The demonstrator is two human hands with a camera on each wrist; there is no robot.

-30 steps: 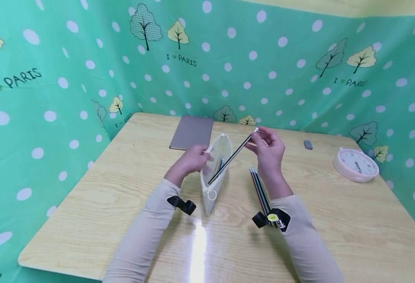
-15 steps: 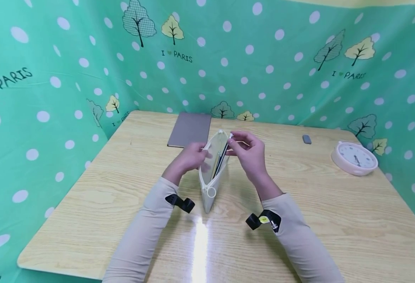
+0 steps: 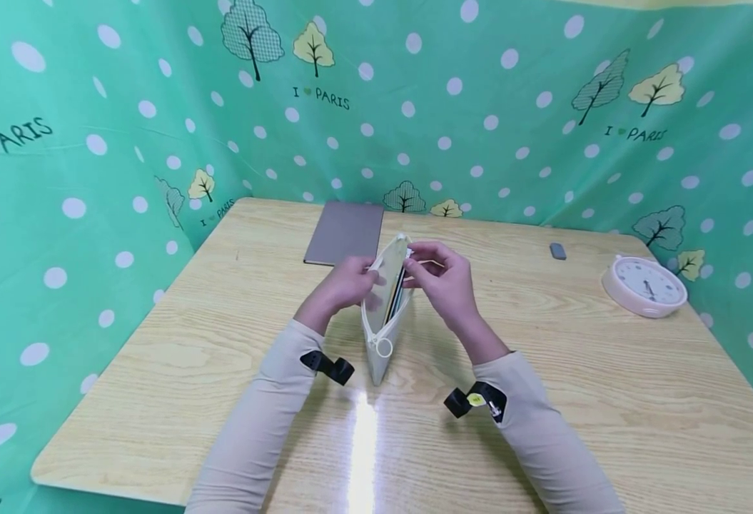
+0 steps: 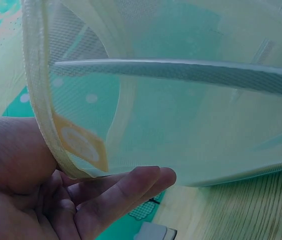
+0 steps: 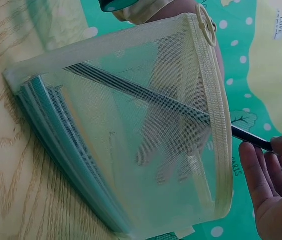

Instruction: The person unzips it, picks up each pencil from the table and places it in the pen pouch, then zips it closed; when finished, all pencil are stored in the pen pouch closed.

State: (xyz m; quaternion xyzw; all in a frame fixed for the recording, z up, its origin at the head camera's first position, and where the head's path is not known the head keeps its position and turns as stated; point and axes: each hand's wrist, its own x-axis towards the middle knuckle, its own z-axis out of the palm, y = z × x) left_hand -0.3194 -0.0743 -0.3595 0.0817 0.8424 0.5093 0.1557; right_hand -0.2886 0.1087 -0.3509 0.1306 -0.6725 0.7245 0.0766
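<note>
A pale yellow mesh zip pouch [image 3: 379, 363] stands on the table with its mouth spread. My left hand [image 3: 342, 284] grips its left rim; the fingertips lie along the mesh in the left wrist view. Between thumb and fingers my right hand [image 3: 442, 277] pinches one end of a dark pencil [image 5: 248, 138]. Most of that pencil slants down inside the pouch, its pinched end just outside the zip. Several other pencils [image 5: 56, 112] lie together along the pouch's bottom, seen through the mesh in the right wrist view.
A grey notebook [image 3: 345, 232] lies at the back of the table, behind the left hand. A small grey-blue eraser [image 3: 557, 251] and a pink round clock [image 3: 646, 287] are at the right. A green dotted curtain [image 3: 453, 121] surrounds the table's back and left side.
My right hand has moved left and slightly down to the pouch, and the pencil has slid deeper in. The pencils seen on the table earlier are now hidden by the right arm. The left hand keeps its grip.
</note>
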